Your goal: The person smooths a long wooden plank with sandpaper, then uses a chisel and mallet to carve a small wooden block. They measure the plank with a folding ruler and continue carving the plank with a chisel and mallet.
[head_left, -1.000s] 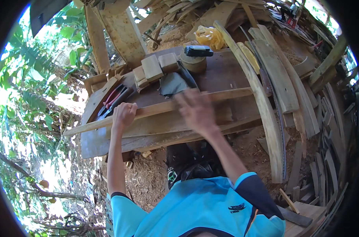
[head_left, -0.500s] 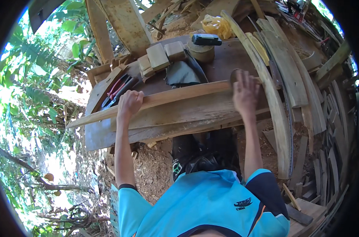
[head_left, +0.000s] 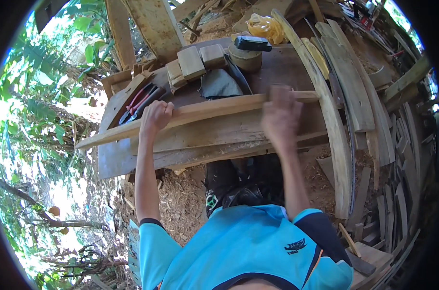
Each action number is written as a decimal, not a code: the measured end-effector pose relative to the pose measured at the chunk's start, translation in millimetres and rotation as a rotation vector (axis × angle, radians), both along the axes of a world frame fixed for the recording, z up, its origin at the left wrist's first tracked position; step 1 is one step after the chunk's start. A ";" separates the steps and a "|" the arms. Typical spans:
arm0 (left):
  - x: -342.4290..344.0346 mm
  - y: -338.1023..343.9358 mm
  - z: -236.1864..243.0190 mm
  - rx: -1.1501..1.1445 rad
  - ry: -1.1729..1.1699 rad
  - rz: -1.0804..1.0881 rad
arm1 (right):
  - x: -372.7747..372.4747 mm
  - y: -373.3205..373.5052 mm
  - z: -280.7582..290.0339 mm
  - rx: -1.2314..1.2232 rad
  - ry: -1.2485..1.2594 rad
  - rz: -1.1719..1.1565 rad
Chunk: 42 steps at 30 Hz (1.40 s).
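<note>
Clock read from the middle of the strip, twelve straight ahead of the worker.

Item: wooden strip (head_left: 219, 107), long and pale, lying across the bench (head_left: 289, 63) from nine o'clock to three, its left tip reaching past the bench edge.

Item: left hand (head_left: 155, 116), at nine. Fingers curled closed over the strip, gripping it.

Item: right hand (head_left: 280, 121), at three, over the strip and blurred. A brown object (head_left: 279, 88) shows at its fingertips; from here I cannot tell how far the fingers are open, nor whether they have hold of it.

Item: wide board (head_left: 195, 136), at six, on the worker's side of the strip.

Item: pliers (head_left: 135, 104), red-handled, between nine and ten, near the left hand.

Item: wooden blocks (head_left: 192, 63), pale, grouped at twelve.

Item: dark grey sheet (head_left: 220, 84), at one, between the blocks and the strip.

Item: round tan container (head_left: 246, 60), between one and two, a dark case (head_left: 252, 43) on top.

Item: yellow plastic bag (head_left: 266, 28), farther out at one.

Item: curved board (head_left: 331, 116), pale, at three, beside the strip's right end.
</note>
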<state>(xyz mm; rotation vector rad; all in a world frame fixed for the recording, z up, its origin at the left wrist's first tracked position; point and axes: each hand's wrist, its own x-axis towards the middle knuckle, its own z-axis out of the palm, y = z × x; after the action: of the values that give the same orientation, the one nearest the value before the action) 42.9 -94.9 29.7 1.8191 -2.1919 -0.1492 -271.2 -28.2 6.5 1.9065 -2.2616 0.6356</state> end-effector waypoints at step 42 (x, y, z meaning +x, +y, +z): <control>-18.5 73.2 -35.3 -0.522 0.058 0.096 | -60.8 -2.7 -16.5 0.045 0.167 -0.073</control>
<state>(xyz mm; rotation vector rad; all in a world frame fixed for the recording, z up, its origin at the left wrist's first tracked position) 24.4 -21.6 -5.6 1.5886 -1.8675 0.3538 -332.1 -30.9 -10.0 1.8120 -2.2464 0.4039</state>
